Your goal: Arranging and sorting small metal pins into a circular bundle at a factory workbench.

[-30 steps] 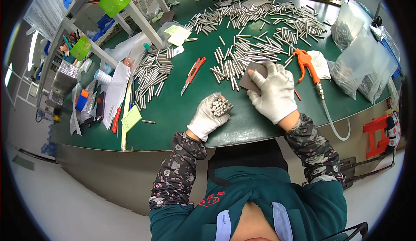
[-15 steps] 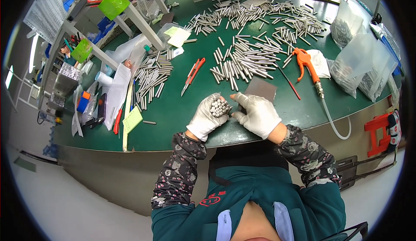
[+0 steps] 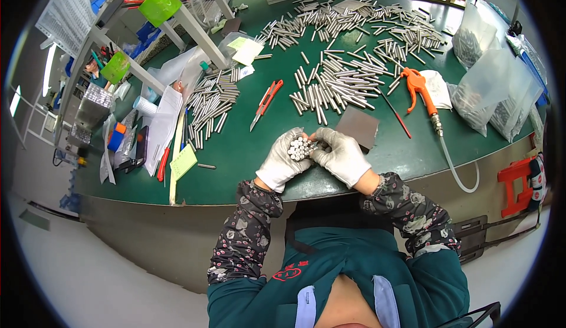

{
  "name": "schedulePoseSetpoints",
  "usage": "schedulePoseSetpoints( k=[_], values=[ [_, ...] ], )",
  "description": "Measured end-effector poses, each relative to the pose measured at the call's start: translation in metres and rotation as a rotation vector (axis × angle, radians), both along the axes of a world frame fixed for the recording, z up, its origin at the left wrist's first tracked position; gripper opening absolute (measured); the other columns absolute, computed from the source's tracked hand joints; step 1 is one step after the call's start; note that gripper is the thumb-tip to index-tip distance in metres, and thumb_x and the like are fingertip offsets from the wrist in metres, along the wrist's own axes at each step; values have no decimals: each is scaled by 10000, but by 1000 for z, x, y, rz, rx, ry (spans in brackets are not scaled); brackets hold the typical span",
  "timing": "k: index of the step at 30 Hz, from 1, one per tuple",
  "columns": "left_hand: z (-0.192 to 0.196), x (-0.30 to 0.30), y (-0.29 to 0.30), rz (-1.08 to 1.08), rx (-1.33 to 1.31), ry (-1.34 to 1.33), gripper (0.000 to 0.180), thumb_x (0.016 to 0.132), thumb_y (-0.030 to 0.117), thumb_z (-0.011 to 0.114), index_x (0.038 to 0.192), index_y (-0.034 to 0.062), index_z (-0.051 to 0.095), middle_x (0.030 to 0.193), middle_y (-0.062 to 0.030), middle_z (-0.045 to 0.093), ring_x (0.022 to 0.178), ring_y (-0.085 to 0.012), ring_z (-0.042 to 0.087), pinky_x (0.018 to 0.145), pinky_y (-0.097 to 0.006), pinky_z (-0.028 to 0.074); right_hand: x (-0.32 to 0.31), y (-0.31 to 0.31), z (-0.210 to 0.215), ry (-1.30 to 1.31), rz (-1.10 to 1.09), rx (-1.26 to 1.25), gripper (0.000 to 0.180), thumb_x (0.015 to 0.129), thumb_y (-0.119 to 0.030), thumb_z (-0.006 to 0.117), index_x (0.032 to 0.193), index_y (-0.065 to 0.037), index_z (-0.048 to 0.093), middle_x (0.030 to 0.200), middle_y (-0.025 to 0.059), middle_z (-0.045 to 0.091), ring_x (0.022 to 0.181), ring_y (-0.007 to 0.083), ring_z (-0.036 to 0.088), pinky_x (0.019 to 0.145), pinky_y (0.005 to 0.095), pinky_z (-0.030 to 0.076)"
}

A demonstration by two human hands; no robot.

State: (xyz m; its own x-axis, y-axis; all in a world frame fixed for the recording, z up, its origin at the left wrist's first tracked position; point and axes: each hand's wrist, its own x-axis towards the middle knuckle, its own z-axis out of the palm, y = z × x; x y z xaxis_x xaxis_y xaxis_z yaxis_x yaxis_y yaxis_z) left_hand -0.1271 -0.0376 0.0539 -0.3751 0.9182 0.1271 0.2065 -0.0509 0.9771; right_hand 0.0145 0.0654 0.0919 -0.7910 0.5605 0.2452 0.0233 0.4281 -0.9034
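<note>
My left hand [image 3: 279, 163], in a white glove, is closed around a bundle of short metal rods [image 3: 300, 149], their round ends facing up. My right hand [image 3: 344, 159], gloved too, presses against the bundle's right side with thumb and fingers closed on the rods; exactly which ones it grips is hidden. Just beyond the right hand lies a flat grey-brown plate [image 3: 358, 127]. Past both hands, a large pile of loose metal rods [image 3: 333, 83] spreads over the green table [image 3: 247, 177].
An orange-red utility knife [image 3: 268, 103] lies left of the pile. To the right are a thin red-handled tool [image 3: 399, 119], an orange air gun [image 3: 417, 86] with a hose, and plastic bags of rods [image 3: 483, 86]. More rods [image 3: 209, 101], papers and a shelf frame [image 3: 200, 36] stand left.
My right hand has moved left and closed in on the bundle, its fingers now touching the rods. The left hand still holds the bundle. The view has shifted slightly.
</note>
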Motion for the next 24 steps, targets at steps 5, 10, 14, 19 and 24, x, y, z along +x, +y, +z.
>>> schedulePoseSetpoints(
  k=[5,10,14,19,24],
  values=[
    [4,0,1,19,-45,95,650,586,-27,750,1157,28,445,1023,-17,534,933,-101,523,839,-240,440,-1,2,-1,-6,5,-9,210,707,-126,602,901,-52,579,703,133,599,675,297,597,613,362,464],
    [1,-1,1,-15,-5,-57,650,590,-22,756,1158,29,445,1032,-16,536,933,-102,527,841,-238,441,-3,2,-1,-5,-8,-11,199,711,-126,591,894,-48,580,733,149,607,686,303,599,616,364,468],
    [5,0,1,-26,-16,-45,651,591,-25,757,1158,31,444,1045,-15,538,942,-103,528,845,-238,442,-3,3,-2,-19,-10,4,199,718,-123,583,902,-46,583,746,161,608,689,304,601,618,361,471],
    [4,1,2,-8,-16,-105,627,594,-10,758,1139,24,449,1011,-20,540,913,-103,538,821,-233,454,-4,3,-2,-5,0,-28,200,726,-115,584,911,-41,586,748,168,606,686,299,604,617,353,472],
    [7,0,2,-18,-49,-83,661,594,-16,767,1165,32,437,1046,-14,545,947,-99,533,852,-236,442,-4,4,-2,8,9,-48,205,727,-109,589,919,-36,585,755,173,606,684,297,604,619,349,472]
  ],
)
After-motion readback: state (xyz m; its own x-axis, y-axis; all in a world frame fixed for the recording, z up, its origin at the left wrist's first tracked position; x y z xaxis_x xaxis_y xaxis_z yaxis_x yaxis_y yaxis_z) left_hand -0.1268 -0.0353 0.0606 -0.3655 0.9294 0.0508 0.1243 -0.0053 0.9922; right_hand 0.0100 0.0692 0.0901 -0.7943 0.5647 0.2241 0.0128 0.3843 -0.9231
